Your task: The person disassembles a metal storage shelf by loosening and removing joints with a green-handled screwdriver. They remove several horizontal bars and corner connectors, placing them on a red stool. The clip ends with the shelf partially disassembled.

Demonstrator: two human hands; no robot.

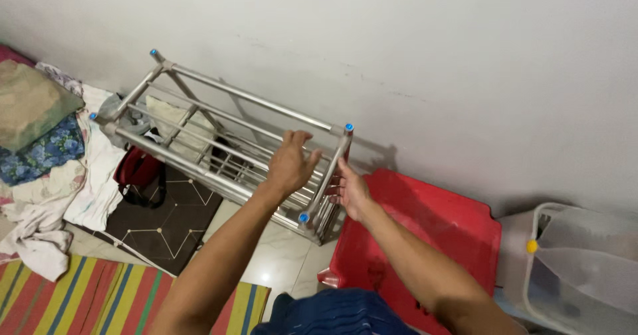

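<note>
**Both hands on the steel rack by the wall**

Nearest the camera, a fold of dark blue striped cloth sits at the bottom edge, and both forearms run out over it toward the wall. To the near left lies a striped mat in yellow, red and green; beyond it a dark mat with a gold line pattern.

Now the hands. The left hand is up on the metal rack, fingers curled over its upper bars close to the right end frame. The right hand is just beside that end frame, fingers spread and loosely bent, touching the slanted end tube from the right. Whether it is actually clamped on the tube I cannot tell.

The rack stands on the floor against the pale wall, tilted, with blue caps on its tube ends. A red bag and some pale cloth lie under and behind its left part. A red plastic stool is touching or nearly touching the rack's right foot, and a clear storage bin sits far right. Piled bedding fills the far left.

My read: good handling here means gripping the frame tubes rather than the thin rails, keeping both ends level, and watching that the right foot doesn't snag the stool.
</note>
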